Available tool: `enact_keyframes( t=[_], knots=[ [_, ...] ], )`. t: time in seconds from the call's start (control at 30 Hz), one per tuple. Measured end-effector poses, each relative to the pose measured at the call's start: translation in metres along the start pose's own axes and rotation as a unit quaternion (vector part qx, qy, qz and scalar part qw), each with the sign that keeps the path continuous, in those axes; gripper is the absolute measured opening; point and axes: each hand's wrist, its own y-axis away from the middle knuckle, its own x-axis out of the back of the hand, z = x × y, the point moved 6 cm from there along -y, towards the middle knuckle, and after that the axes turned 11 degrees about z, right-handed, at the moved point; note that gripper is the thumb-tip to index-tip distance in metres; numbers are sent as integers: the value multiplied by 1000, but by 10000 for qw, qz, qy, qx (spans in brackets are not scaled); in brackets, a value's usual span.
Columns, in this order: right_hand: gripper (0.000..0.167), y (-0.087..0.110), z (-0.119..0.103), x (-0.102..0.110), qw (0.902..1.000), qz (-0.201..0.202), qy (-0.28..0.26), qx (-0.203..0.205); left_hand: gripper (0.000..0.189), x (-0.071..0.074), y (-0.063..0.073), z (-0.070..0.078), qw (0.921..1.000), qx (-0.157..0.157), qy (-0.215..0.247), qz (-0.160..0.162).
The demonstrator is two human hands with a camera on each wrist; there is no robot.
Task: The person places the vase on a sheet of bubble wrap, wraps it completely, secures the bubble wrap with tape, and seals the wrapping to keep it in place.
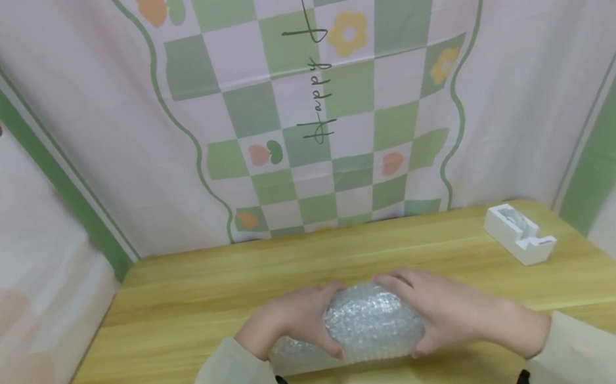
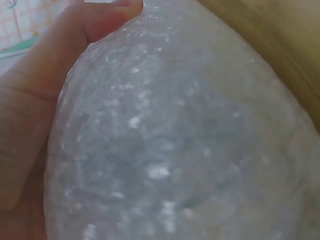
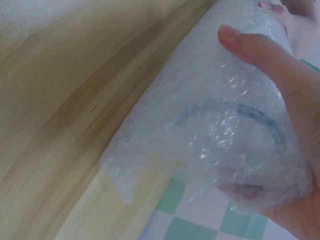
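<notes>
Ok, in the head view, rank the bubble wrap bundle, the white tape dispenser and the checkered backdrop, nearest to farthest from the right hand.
1. Bubble wrap bundle: held by the right hand, to its left.
2. White tape dispenser: on the table's far right corner.
3. Checkered backdrop: behind the table, farthest.

a wooden table (image 1: 179,291) stands before a pink and green checked backdrop cloth (image 1: 327,83)

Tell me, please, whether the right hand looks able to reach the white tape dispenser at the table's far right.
Probably yes: bare wooden table lies between them, but the right hand now grips the bubble-wrapped bundle; dispenser.
</notes>
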Motion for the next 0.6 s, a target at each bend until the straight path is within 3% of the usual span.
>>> enact_keyframes(
  t=[0.2, 0.47, 0.6],
  knots=[
    [118, -1, 8, -2, 9996, -106, -265, 22, 108, 1, 1, -3, 9998, 116, 189, -10],
    [115, -3, 14, -2, 9984, -304, -481, -5, 101, 4, 3, -4, 9995, 21, 294, 75],
    [117, -2, 16, -3, 9976, -376, -574, -120, 100, 7, 4, -2, 9992, -135, -251, 294]
  ],
)
